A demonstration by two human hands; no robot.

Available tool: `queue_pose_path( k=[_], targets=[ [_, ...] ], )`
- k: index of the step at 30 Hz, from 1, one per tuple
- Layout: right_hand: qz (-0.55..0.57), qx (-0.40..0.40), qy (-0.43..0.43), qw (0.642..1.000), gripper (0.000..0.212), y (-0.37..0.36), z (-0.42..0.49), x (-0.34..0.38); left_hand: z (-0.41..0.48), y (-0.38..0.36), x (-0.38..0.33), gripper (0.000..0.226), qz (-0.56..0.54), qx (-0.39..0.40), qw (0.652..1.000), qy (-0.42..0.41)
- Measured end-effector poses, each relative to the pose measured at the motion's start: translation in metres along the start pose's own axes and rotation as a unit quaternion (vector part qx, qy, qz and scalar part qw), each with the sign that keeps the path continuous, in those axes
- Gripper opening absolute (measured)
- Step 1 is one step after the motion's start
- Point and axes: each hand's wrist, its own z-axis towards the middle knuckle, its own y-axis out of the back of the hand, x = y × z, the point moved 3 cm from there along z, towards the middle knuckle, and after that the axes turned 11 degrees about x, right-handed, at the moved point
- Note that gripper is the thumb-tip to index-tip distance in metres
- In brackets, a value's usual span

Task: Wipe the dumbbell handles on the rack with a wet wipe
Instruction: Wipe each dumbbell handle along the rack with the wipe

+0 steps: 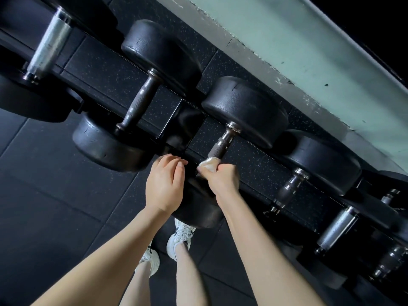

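Observation:
A row of black dumbbells lies across a dark rack (123,85) that runs from upper left to lower right. My right hand (223,177) grips the knurled handle (220,146) of the middle dumbbell, with a white wet wipe (207,165) wrapped between fingers and metal. The near head of that dumbbell (198,208) is partly hidden under my hands. My left hand (164,184) rests beside it, fingers loosely bent, holding nothing. To the left lies another dumbbell handle (141,100), dark and bare.
Further dumbbells with metal handles lie to the right (289,188) and far left (49,44). A pale green wall base (309,51) runs behind the rack. Black rubber floor tiles (55,195) spread below, where my white shoes (180,237) stand close to the rack.

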Motion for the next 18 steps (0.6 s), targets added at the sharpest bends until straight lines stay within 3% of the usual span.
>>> queue_pose_path(
  k=[3,5,8,11,13,14,15,16,18],
  targets=[
    [0.044,0.018,-0.001,0.999,0.026,0.001,0.004,-0.002,-0.001,0.001,-0.001,0.053,0.002,-0.006,1.0,-0.013],
    [0.159,0.047,-0.017,0.986,0.016,0.001,0.009,-0.008,-0.001,0.001,-0.001,0.059,0.002,-0.006,1.0,-0.02],
    [0.373,0.129,-0.019,0.919,0.008,-0.002,0.011,-0.013,-0.001,0.001,0.0,0.053,-0.003,-0.007,1.0,-0.019],
    [0.436,0.173,0.004,0.883,0.019,0.003,0.015,-0.013,-0.001,0.0,0.001,0.045,-0.007,-0.006,1.0,-0.013],
    [0.367,0.146,0.011,0.919,0.011,0.002,0.014,-0.01,-0.001,0.0,0.001,0.044,-0.01,-0.006,1.0,-0.009],
    [0.278,0.105,0.012,0.955,0.006,0.001,0.013,-0.006,-0.001,-0.001,0.001,0.045,-0.009,-0.008,1.0,-0.009],
    [0.175,0.046,0.011,0.983,0.014,0.0,0.012,-0.003,-0.001,-0.001,0.001,0.045,-0.008,-0.009,1.0,-0.009],
    [0.092,-0.019,0.017,0.995,0.023,0.0,0.01,0.001,-0.001,-0.001,0.001,0.045,-0.006,-0.011,1.0,-0.008],
    [0.035,-0.089,0.05,0.994,0.031,0.001,0.006,0.009,-0.001,-0.002,0.001,0.046,-0.003,-0.01,1.0,-0.007]
  ],
)
